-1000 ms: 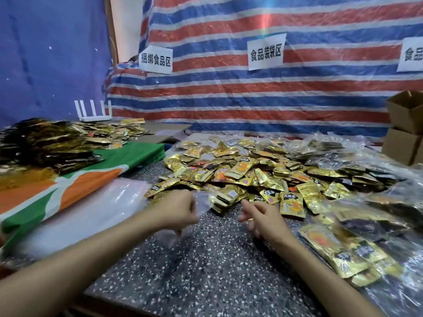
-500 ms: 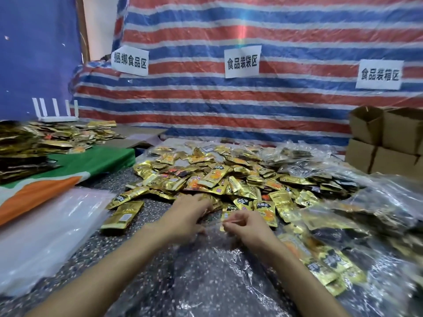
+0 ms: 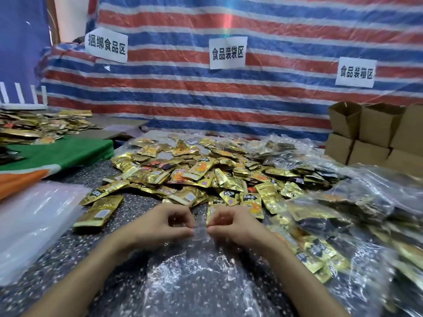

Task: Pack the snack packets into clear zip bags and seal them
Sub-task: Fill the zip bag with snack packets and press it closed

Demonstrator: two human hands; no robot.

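Furthest behind the heap of snack packets (image 3: 206, 175), a striped tarp (image 3: 251, 106) in red, blue and white is hung, and three white paper signs (image 3: 227, 53) are fixed to it. The heap is spread over a dark speckled table (image 3: 68, 259). To the right of the heap, filled clear bags (image 3: 357, 216) are laid overlapping, gold packets being seen through the plastic. To its left, a stack of flat clear bags (image 3: 34, 225) is laid on the table, and beyond that a green and orange cloth (image 3: 57, 154) is draped. Behind the heap's right end, brown cardboard boxes (image 3: 377, 133) are stacked in two rows. On the near side of the heap, a clear zip bag (image 3: 201, 271) is laid flat, and the speckled surface is seen through it. Its far edge, just short of the heap, is pinched from both sides: the left hand (image 3: 158, 227) is curled with thumb and fingertips closed on the plastic, and the right hand (image 3: 233, 225) is curled likewise, the two being set close but apart. A single gold packet (image 3: 98, 211) is laid at the heap's near left corner.
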